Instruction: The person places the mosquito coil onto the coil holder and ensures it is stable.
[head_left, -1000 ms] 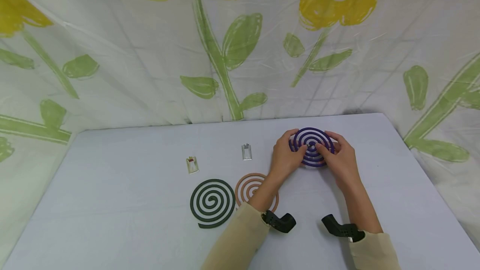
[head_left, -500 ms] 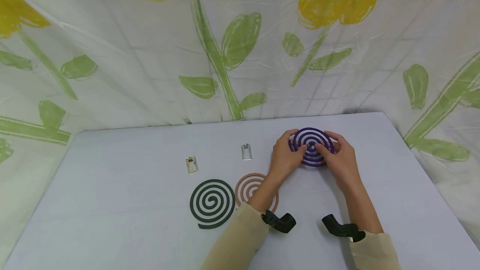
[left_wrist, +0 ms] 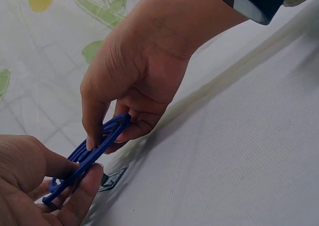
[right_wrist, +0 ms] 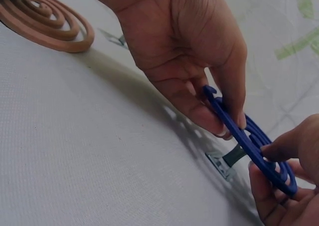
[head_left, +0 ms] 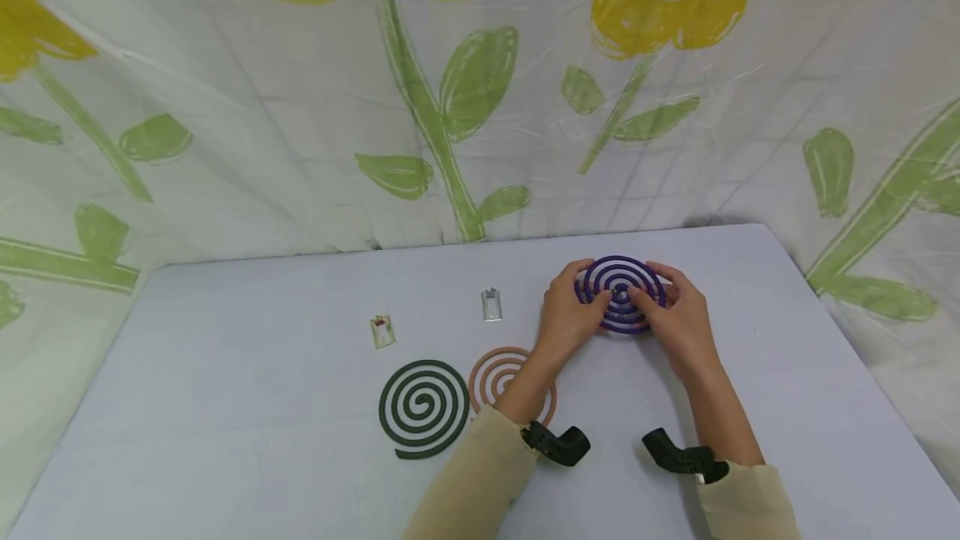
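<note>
A dark blue mosquito coil (head_left: 621, 328) is held between both hands at the table's back right. My left hand (head_left: 570, 311) pinches its left side, thumb on top near the centre and fingers beneath. On the other side my right hand (head_left: 681, 323) grips it in the same way. In the right wrist view the coil (right_wrist: 251, 151) is tilted above the table. A small metal coil stand (right_wrist: 219, 166) is under it, its upright reaching the coil's underside. The left wrist view shows part of this stand (left_wrist: 114, 179) behind the fingers.
A dark green mosquito coil (head_left: 385, 419) lies flat left of an orange coil (head_left: 474, 382), which the left forearm partly covers. Two more metal stands lie farther back, one silver (head_left: 492, 320) and one gold-toned (head_left: 386, 347). A flowered curtain (head_left: 300, 148) hangs behind the white table (head_left: 225, 407).
The scene has shifted very slightly in the head view. Both hands keep the same hold on the blue mosquito coil.
</note>
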### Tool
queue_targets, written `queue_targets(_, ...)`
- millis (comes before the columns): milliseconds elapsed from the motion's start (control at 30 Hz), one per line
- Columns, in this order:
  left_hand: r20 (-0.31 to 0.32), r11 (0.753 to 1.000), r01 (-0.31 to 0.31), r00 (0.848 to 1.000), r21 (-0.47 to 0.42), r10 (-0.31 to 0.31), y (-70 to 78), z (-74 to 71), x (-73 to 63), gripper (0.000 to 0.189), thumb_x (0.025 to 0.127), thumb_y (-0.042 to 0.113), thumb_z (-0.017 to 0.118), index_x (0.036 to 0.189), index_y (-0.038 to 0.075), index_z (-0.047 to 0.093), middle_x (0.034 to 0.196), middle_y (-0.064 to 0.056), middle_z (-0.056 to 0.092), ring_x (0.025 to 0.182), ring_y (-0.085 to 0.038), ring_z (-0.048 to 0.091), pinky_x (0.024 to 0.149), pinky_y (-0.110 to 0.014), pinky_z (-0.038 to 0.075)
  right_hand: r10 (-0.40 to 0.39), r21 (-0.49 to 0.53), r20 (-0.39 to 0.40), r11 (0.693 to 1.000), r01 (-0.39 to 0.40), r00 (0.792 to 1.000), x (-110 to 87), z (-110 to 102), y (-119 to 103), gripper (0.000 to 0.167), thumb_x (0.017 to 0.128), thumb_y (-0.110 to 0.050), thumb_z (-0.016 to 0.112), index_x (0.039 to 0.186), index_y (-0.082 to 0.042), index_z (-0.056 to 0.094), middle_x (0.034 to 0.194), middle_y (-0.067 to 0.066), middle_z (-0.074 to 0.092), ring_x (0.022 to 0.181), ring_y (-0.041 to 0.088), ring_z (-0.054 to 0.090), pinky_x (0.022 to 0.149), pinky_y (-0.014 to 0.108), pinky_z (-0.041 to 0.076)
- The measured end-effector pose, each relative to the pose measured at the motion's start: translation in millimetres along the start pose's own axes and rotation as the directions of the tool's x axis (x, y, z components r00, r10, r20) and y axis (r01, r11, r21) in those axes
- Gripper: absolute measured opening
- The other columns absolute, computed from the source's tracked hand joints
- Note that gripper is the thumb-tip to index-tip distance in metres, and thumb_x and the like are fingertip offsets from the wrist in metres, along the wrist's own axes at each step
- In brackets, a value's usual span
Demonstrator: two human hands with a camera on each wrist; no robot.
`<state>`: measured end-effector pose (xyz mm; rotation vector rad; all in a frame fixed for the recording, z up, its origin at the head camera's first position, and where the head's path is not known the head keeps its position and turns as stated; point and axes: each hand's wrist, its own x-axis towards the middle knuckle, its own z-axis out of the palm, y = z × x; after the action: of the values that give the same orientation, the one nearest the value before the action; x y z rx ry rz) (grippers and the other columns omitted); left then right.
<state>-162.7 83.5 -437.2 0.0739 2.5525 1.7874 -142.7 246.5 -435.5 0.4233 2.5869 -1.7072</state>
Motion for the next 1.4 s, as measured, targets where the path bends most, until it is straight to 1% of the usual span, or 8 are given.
queue_targets(100, 0.002, 1.000, 0.005, 1.000, 0.001, -0.005, 0.8, -0.5, -0.3, 0.051, 0.091, 0.013, 0.077, 0.141, 0.011, 0.067, 0.124, -0.016, 0.077, 0.112, -0.027, 0.072, 0.102, -0.038, 0.057, -0.005, -0.008, 0.001, 1.000, 0.005, 1.000, -0.1, 0.3, -0.1, 0.064, 0.105, -0.027, 0.066, 0.163, -0.014, 0.041, 0.146, 0.025, 0.062, 0.109, 0.004, 0.062, 0.080, 0.002, 0.050)
queue_targets(333, -0.001, 1.000, 0.008, 1.000, -0.003, -0.008, 1.0, -0.1, 0.8, 0.050, 0.092, 0.015, 0.076, 0.142, 0.011, 0.066, 0.127, -0.016, 0.076, 0.115, -0.028, 0.072, 0.104, -0.038, 0.056, -0.005, -0.001, 0.004, 1.000, 0.005, 1.000, 0.7, 1.5, -0.8, 0.064, 0.106, -0.026, 0.065, 0.163, -0.013, 0.039, 0.149, 0.025, 0.061, 0.130, 0.029, 0.061, 0.080, 0.001, 0.048)
queue_targets(533, -0.012, 1.000, 0.007, 1.000, -0.005, -0.007, 0.3, 0.3, 1.0, 0.048, 0.094, 0.015, 0.075, 0.141, 0.010, 0.066, 0.120, -0.016, 0.078, 0.106, -0.025, 0.073, 0.097, -0.035, 0.058, -0.003, 0.014, 0.006, 1.000, 0.003, 1.000, 1.5, 2.6, -1.8, 0.063, 0.106, -0.023, 0.065, 0.163, -0.012, 0.040, 0.151, 0.025, 0.059, 0.134, 0.032, 0.059, 0.080, 0.000, 0.047)
queue_targets(700, -0.015, 1.000, -0.003, 1.000, 0.017, 0.003, -0.2, 2.0, 1.1, 0.048, 0.093, 0.016, 0.076, 0.139, 0.009, 0.067, 0.109, -0.015, 0.079, 0.098, -0.023, 0.073, 0.092, -0.034, 0.058, -0.009, -0.003, -0.004, 1.000, 0.009, 1.000, 0.6, 2.2, -2.3, 0.062, 0.106, -0.022, 0.065, 0.162, -0.011, 0.041, 0.149, 0.025, 0.060, 0.132, 0.031, 0.059, 0.080, 0.000, 0.047)
queue_targets(967, -0.019, 1.000, 0.017, 1.000, 0.023, -0.017, -2.0, 4.1, 1.4, 0.049, 0.092, 0.016, 0.078, 0.140, 0.011, 0.067, 0.109, -0.014, 0.080, 0.099, -0.023, 0.074, 0.094, -0.034, 0.058, -0.007, -0.035, -0.011, 0.999, 0.006, 1.000, -0.7, 1.8, -1.2, 0.062, 0.105, -0.024, 0.066, 0.161, -0.011, 0.043, 0.144, 0.026, 0.063, 0.120, 0.023, 0.063, 0.078, 0.002, 0.049)
queue_targets(1067, -0.021, 1.000, 0.018, 1.000, 0.024, -0.018, -1.7, 3.3, 0.8, 0.049, 0.092, 0.017, 0.078, 0.139, 0.011, 0.067, 0.108, -0.013, 0.080, 0.097, -0.022, 0.074, 0.092, -0.033, 0.058, -0.039, -0.060, -0.020, 0.998, 0.037, 0.999, -1.3, 1.9, -0.8, 0.062, 0.105, -0.023, 0.066, 0.161, -0.010, 0.043, 0.143, 0.028, 0.063, 0.122, 0.029, 0.064, 0.077, 0.001, 0.048)
queue_targets(1233, -0.008, 0.999, 0.006, 1.000, 0.033, -0.006, 1.1, 1.1, -0.8, 0.049, 0.094, 0.020, 0.075, 0.141, 0.010, 0.065, 0.107, -0.013, 0.080, 0.094, -0.024, 0.076, 0.088, -0.031, 0.058, -0.115, -0.168, -0.062, 0.980, 0.103, 0.991, -2.5, 1.2, -1.3, 0.060, 0.103, -0.023, 0.068, 0.157, -0.007, 0.048, 0.138, 0.030, 0.065, 0.119, 0.039, 0.067, 0.072, 0.001, 0.043)
queue_targets(1400, -0.007, 0.998, 0.003, 1.000, 0.067, -0.003, 1.1, -0.5, -0.8, 0.047, 0.095, 0.022, 0.073, 0.140, 0.010, 0.066, 0.114, -0.014, 0.079, 0.105, -0.028, 0.074, 0.095, -0.036, 0.058, -0.146, -0.219, -0.062, 0.967, 0.129, 0.987, -2.4, 1.0, -1.6, 0.059, 0.103, -0.024, 0.069, 0.156, -0.005, 0.050, 0.135, 0.030, 0.066, 0.104, 0.032, 0.072, 0.069, 0.004, 0.046)
